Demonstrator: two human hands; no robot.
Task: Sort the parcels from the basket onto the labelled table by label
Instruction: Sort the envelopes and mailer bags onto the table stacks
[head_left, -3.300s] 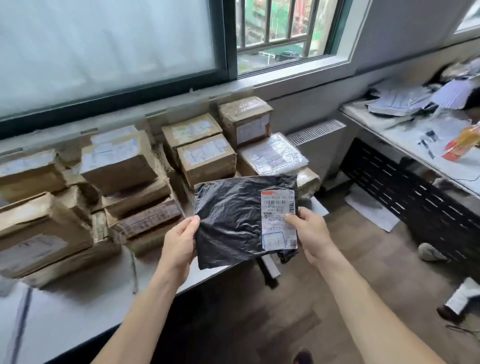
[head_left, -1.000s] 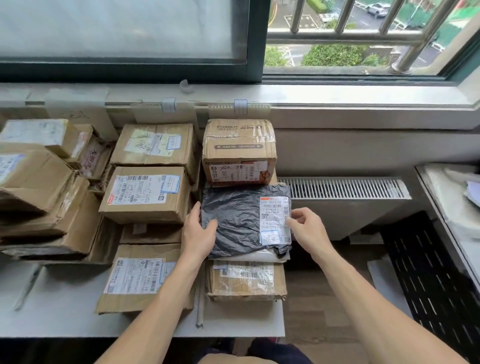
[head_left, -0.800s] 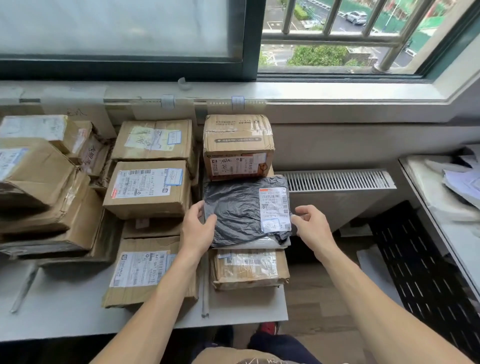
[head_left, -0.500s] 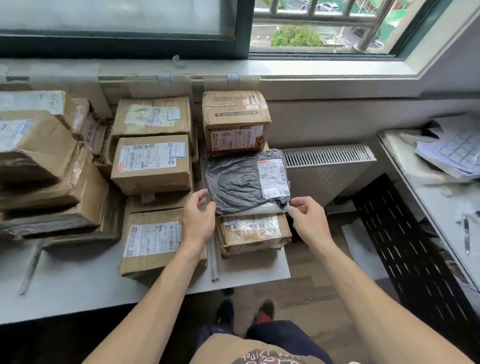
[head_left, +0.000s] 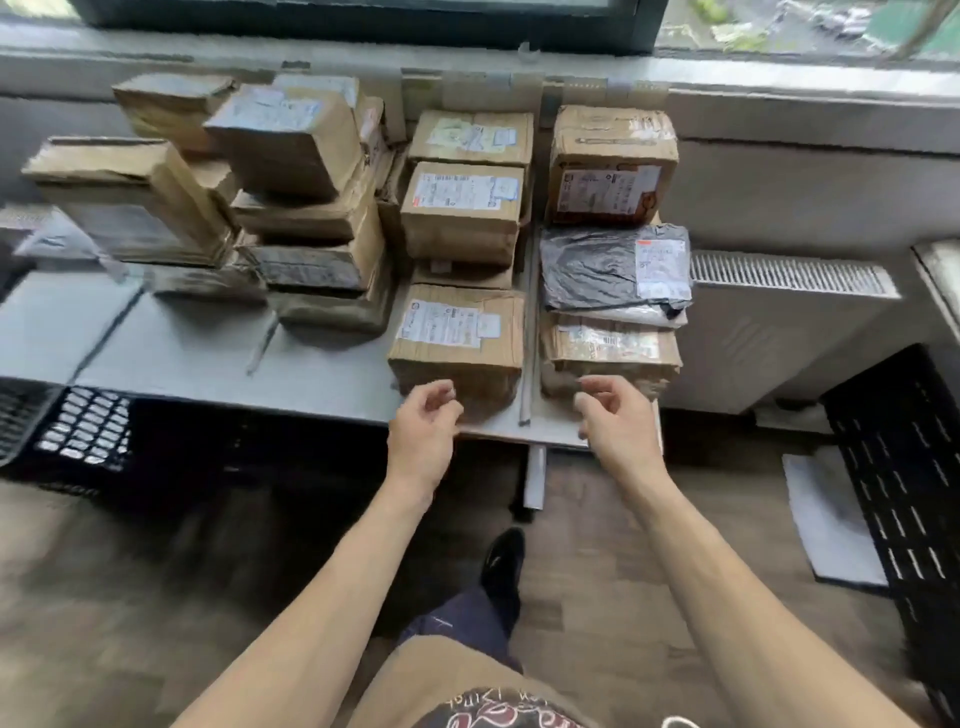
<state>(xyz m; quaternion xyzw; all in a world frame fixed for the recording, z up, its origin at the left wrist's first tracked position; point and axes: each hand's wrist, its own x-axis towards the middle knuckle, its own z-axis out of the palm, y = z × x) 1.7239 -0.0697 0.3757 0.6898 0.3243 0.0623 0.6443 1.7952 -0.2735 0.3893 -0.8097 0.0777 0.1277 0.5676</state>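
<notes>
A black plastic parcel (head_left: 587, 270) with a white label lies on top of a flat clear-wrapped parcel at the right end of the grey table (head_left: 182, 353). A taped brown parcel (head_left: 608, 348) sits in front of it and a brown box (head_left: 610, 166) behind it. My left hand (head_left: 423, 431) hovers at the table's front edge, fingers loosely curled, holding nothing. My right hand (head_left: 613, 421) hangs level with it, also loosely curled and holding nothing. Both hands are apart from the black parcel.
Several brown cardboard boxes (head_left: 462, 208) stand in rows and stacks across the table under the window. A black perforated basket (head_left: 67, 431) sits low at the left. A white radiator (head_left: 779, 322) and a dark perforated panel (head_left: 904, 467) are to the right.
Both hands have let go of the black parcel and drawn back to the table's front edge. The parcel stays on the right-hand stack. The view has pulled back and turned left.
</notes>
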